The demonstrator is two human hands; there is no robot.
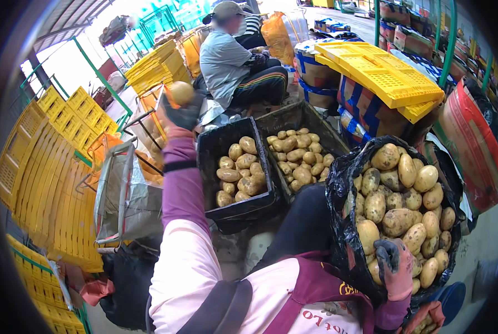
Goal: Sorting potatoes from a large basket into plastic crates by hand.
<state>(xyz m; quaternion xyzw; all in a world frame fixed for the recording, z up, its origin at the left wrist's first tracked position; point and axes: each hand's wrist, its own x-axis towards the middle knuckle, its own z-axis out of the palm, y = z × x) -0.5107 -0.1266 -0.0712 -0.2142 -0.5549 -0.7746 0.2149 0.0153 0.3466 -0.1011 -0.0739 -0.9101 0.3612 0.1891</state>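
Observation:
My left hand [183, 109], in a dark-coated work glove, is raised with a potato [181, 92] in its grasp; both are slightly blurred. It is near an open orange mesh bag [153, 144] on a metal frame. My right hand [394, 267], in a pink and grey glove, rests on the potatoes [399, 221] heaped in a container lined with a black plastic bag [336, 183]. Its fingers are curled, and whether they grip a potato is unclear. Before me stand a black crate [202, 167] and a larger dark crate [332, 137], both with potatoes inside.
A seated person [228, 62] works beyond the crates. Folded yellow plastic crates [52, 192] are stacked at left, with a grey woven sack [128, 196] beside them. Yellow crates [378, 75] lie on taped cartons [357, 100] at right. A blue container [453, 302] is at lower right.

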